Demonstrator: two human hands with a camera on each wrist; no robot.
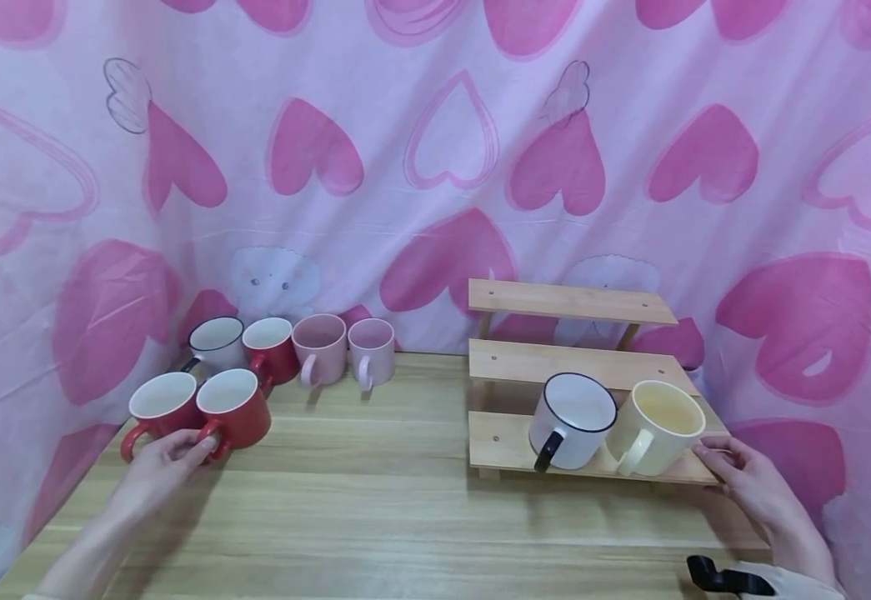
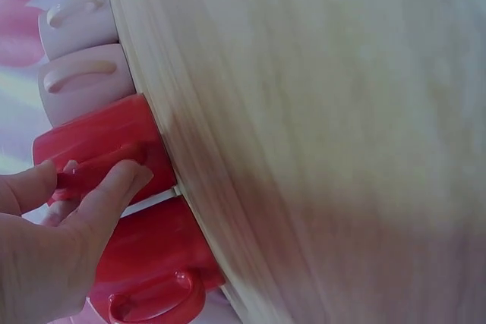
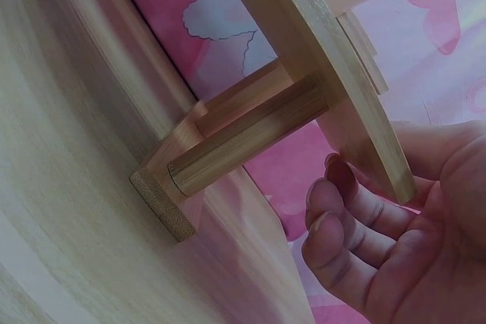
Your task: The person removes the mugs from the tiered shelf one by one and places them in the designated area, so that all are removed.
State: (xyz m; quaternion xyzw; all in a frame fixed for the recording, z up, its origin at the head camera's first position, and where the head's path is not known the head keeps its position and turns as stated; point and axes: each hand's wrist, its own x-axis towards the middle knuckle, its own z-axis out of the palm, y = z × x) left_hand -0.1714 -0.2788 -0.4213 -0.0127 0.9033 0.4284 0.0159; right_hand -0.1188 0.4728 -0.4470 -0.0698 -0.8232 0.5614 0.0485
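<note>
At the left of the table my left hand pinches the handle of a red mug with a white inside. A second red mug stands right beside it, to its left. In the left wrist view, thumb and fingers of the left hand close on the handle of the red mug. My right hand holds the right end of the lowest board of a three-tier wooden shelf. The right wrist view has the right hand curled around that board end.
Behind the front red mugs stand a white black-rimmed mug, another red mug and two pink mugs. The lowest shelf board bears a white black-rimmed mug and a pale yellow mug. A heart-patterned curtain hangs behind.
</note>
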